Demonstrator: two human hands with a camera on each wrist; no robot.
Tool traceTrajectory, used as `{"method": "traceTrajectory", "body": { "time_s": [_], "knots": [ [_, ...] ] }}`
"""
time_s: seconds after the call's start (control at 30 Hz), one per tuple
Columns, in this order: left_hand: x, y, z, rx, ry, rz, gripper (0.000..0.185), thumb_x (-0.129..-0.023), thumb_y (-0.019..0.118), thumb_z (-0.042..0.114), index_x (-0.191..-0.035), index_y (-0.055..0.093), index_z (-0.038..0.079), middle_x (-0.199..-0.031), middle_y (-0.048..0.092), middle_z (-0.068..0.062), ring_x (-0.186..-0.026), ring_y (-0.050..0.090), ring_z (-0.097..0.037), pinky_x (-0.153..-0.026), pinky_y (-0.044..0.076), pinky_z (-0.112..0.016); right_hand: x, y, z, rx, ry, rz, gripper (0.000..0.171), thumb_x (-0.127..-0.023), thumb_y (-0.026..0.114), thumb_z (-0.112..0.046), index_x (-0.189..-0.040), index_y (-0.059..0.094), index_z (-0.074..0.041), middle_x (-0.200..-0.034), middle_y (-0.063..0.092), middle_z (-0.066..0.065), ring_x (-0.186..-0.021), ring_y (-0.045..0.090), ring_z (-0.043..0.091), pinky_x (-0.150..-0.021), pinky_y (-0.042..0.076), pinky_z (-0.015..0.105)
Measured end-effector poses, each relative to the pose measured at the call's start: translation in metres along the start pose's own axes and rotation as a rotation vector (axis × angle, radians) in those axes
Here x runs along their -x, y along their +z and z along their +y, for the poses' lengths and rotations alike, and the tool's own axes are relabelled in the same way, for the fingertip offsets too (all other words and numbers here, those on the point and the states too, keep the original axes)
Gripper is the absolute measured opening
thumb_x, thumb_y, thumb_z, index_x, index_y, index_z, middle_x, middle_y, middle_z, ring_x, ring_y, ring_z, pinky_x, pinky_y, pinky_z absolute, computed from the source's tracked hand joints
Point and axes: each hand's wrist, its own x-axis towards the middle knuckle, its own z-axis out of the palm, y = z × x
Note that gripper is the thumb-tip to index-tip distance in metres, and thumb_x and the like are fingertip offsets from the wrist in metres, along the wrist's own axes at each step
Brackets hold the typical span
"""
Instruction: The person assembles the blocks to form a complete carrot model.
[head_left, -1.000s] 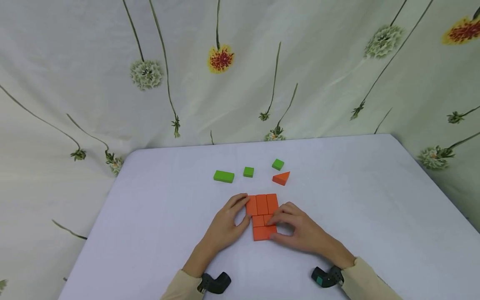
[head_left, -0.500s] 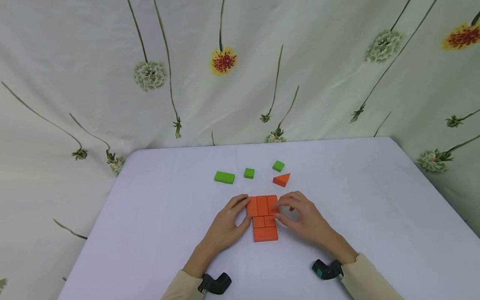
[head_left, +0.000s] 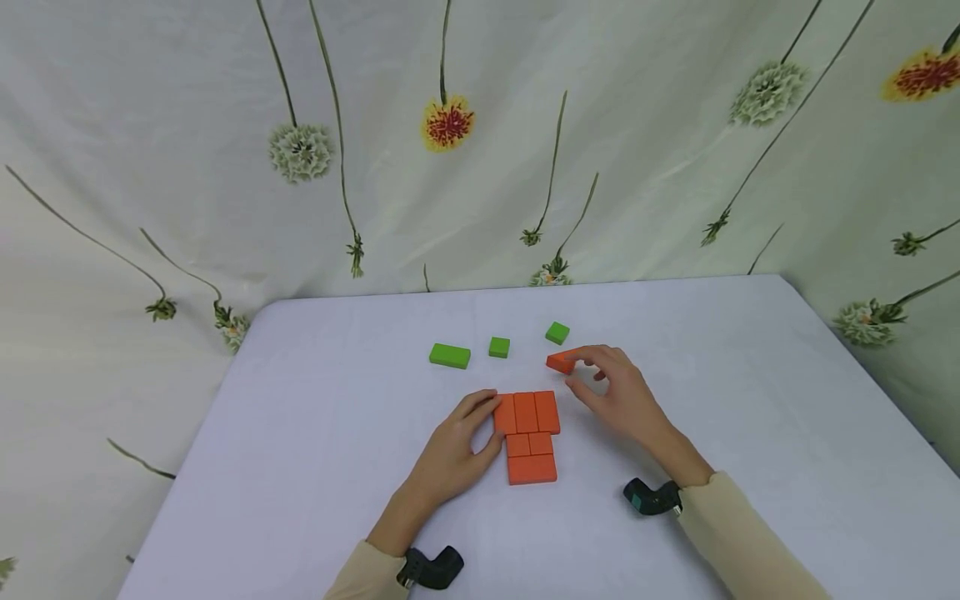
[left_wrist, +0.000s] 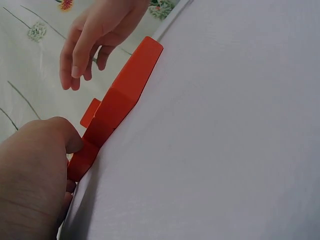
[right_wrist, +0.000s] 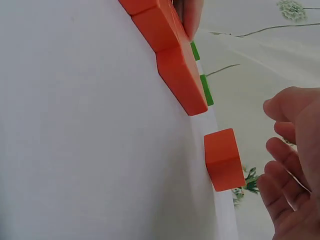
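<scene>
Flat orange blocks [head_left: 527, 412] lie together on the table, three upright ones across the back, with two small blocks and a wider block [head_left: 532, 469] in front. At their left end, my left hand [head_left: 450, 450] holds the leftmost back block [head_left: 505, 414] between fingers and thumb; in the left wrist view the thumb [left_wrist: 70, 137] presses its side. My right hand [head_left: 630, 396] hovers beside a separate orange wedge-shaped block [head_left: 558, 362], its fingers partly over it. In the right wrist view the fingers stand apart from that block [right_wrist: 222, 160], holding nothing.
A long green block [head_left: 450, 356] and two small green blocks, one in the middle [head_left: 498, 347] and one farther right [head_left: 557, 332], lie behind the orange group. The white table [head_left: 337, 375] ends at a flower-patterned cloth [head_left: 637, 125].
My right hand has left the lower right of the orange group and moved away from me to the wedge-shaped block. My left hand has stayed at the group's left end.
</scene>
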Motion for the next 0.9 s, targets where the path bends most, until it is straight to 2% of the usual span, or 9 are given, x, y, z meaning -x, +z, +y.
{"method": "traceTrajectory", "body": {
  "time_s": [0.17, 0.37, 0.67, 0.9],
  "knots": [
    [0.000, 0.000, -0.001, 0.003, 0.010, 0.005, 0.047, -0.091, 0.064, 0.020, -0.135, 0.055, 0.007, -0.140, 0.050, 0.000, -0.131, 0.047, -0.013, -0.106, 0.045, -0.032, -0.011, 0.000, 0.007, 0.056, 0.073, -0.028, 0.039, -0.086, 0.071, -0.011, -0.123, 0.060, -0.007, -0.122, 0.063, 0.008, -0.108, 0.054, 0.029, -0.078, 0.055, 0.040],
    [0.000, 0.002, -0.003, -0.020, 0.021, 0.005, 0.047, -0.091, 0.063, 0.021, -0.136, 0.054, 0.008, -0.141, 0.049, 0.000, -0.132, 0.046, -0.011, -0.106, 0.044, -0.031, -0.020, 0.005, 0.015, 0.111, 0.115, -0.064, 0.042, -0.085, 0.072, -0.014, -0.125, 0.061, -0.006, -0.127, 0.061, 0.012, -0.112, 0.052, 0.031, -0.083, 0.055, 0.042],
    [-0.001, 0.001, -0.001, -0.010, 0.024, 0.007, 0.047, -0.092, 0.063, 0.020, -0.136, 0.054, 0.007, -0.141, 0.049, -0.002, -0.132, 0.047, -0.013, -0.106, 0.044, -0.032, -0.025, 0.008, 0.018, 0.208, 0.149, -0.094, 0.033, -0.085, 0.073, -0.018, -0.116, 0.068, -0.009, -0.115, 0.064, 0.011, -0.104, 0.053, 0.030, -0.085, 0.050, 0.042],
    [0.001, -0.001, -0.001, -0.007, 0.012, -0.002, 0.047, -0.092, 0.062, 0.021, -0.136, 0.054, 0.008, -0.141, 0.049, -0.001, -0.132, 0.047, -0.013, -0.106, 0.044, -0.032, -0.023, 0.006, 0.013, 0.166, 0.152, -0.059, 0.032, -0.082, 0.076, -0.022, -0.111, 0.070, -0.010, -0.108, 0.066, 0.008, -0.098, 0.053, 0.027, -0.079, 0.050, 0.036]
  ]
}}
